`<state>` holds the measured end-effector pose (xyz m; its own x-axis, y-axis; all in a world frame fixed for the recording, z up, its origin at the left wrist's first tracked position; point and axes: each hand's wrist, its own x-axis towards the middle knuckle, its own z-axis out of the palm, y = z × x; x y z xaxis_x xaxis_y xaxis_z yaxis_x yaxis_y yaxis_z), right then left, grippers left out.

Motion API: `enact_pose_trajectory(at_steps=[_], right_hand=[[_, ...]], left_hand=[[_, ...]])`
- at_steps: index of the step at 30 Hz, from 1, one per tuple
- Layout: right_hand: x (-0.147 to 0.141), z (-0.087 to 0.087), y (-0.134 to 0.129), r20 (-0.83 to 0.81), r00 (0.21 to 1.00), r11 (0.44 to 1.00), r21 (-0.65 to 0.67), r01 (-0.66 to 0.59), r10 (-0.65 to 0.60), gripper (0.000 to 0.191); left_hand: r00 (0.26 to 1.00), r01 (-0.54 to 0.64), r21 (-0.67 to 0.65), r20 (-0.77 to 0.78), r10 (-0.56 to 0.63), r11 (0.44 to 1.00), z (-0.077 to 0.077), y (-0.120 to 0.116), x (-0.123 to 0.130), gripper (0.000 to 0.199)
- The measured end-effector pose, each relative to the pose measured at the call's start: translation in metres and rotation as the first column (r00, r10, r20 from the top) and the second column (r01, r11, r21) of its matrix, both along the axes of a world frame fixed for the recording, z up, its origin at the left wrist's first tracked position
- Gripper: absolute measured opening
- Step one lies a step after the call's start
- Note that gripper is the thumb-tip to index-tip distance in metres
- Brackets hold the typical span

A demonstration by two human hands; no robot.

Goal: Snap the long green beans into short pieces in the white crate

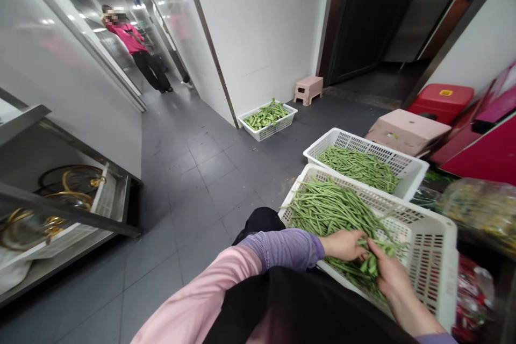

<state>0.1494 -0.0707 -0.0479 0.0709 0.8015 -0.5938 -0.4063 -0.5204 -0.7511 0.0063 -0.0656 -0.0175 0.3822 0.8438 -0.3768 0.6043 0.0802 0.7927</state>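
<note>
My left hand point(347, 245) is closed on green beans over the near white basket point(437, 226). Close against it, my right hand point(390, 271) has its fingers wrapped around a small bunch of green beans point(370, 264). Long green beans point(328, 207) lie heaped in the left part of that basket, beyond my hands. Just behind stands a second white basket point(415, 169) with shorter green pieces point(358, 166) in it.
A third basket point(264, 133) of greens sits by the wall, near a small pink stool point(308, 90). Another pink stool point(409, 129) and a red stool point(443, 102) stand at right. A metal rack point(129, 204) is at left; a person point(131, 40) stands farther back.
</note>
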Motion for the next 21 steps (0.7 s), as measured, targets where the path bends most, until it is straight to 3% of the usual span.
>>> enact_pose_trajectory(at_steps=[4, 7, 11, 14, 15, 17, 19, 21], right_hand=[[0.010, 0.004, 0.006, 0.067, 0.984, 0.985, -0.024, 0.170, -0.168, 0.038], [0.019, 0.009, 0.010, 0.099, 0.965, 0.966, -0.072, 0.249, -0.242, 0.028], [0.019, 0.017, 0.008, 0.142, 0.959, 0.962, -0.085, 0.258, -0.245, 0.026], [0.014, 0.030, 0.004, 0.356, 0.922, 0.986, -0.007, 0.166, -0.152, 0.028], [0.013, 0.036, 0.003, 0.487, 0.869, 0.996, 0.024, 0.088, -0.088, 0.028], [0.011, 0.047, 0.003, 0.723, 0.690, 0.994, 0.062, -0.084, 0.013, 0.030], [0.007, 0.056, 0.006, 0.822, 0.565, 0.972, 0.075, -0.222, 0.066, 0.033], [0.003, 0.059, 0.007, 0.800, 0.585, 0.947, 0.069, -0.314, 0.136, 0.040]], left_hand=[[0.994, -0.040, -0.120, -0.109, 0.027, 0.992, 0.000, 0.003, -0.001, 0.031], [0.988, -0.018, -0.042, -0.152, 0.011, 0.999, 0.004, 0.005, -0.002, 0.031], [0.980, 0.106, 0.075, -0.179, -0.091, 0.992, 0.011, 0.002, 0.000, 0.026], [0.973, 0.113, -0.036, -0.197, -0.118, 0.993, 0.011, 0.000, 0.003, 0.027], [0.972, 0.087, -0.091, -0.210, -0.105, 0.992, 0.009, 0.000, 0.004, 0.031], [0.960, 0.068, -0.179, -0.256, -0.114, 0.981, 0.002, 0.001, 0.004, 0.041], [0.930, 0.069, -0.200, -0.342, -0.136, 0.977, -0.005, 0.006, 0.002, 0.042], [0.924, 0.027, -0.196, -0.370, -0.099, 0.980, -0.008, 0.012, -0.001, 0.038]])
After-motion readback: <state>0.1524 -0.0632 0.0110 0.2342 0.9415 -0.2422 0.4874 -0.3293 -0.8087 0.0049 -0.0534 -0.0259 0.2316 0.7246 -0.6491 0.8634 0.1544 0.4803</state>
